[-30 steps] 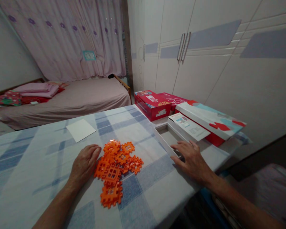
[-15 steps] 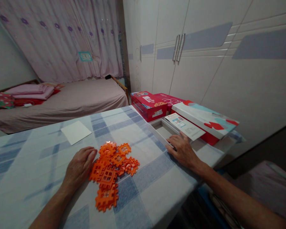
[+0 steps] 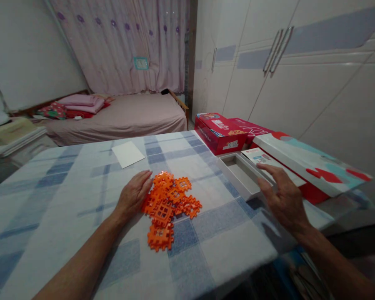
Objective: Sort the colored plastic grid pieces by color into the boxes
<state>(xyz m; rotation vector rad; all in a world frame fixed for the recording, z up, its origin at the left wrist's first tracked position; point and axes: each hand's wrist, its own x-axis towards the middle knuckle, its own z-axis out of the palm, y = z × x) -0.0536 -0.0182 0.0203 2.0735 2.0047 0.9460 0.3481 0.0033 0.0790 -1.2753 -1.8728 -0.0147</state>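
Several orange interlocking plastic squares (image 3: 162,211) lie in a loose pile on the checked tablecloth (image 3: 125,258). Against the pile's left side rests my left hand (image 3: 134,194), palm down with its fingers stretched out and holding nothing. My right hand (image 3: 286,200) is raised at the near right end of a shallow grey-white box tray (image 3: 234,177), fingers apart and nothing between them. Behind that hand a printed white card (image 3: 258,156) is partly hidden.
A square of white paper (image 3: 128,154) lies farther back on the cloth. Along the right edge stand a red box (image 3: 220,133) and a long white, red and blue box (image 3: 312,162). Beyond the table are a bed (image 3: 137,114) and a tall white wardrobe (image 3: 256,96).
My right hand has lifted off the box tray and drawn back to the right, its fingers opening. My left hand stays by the orange pile. The view has swung left.
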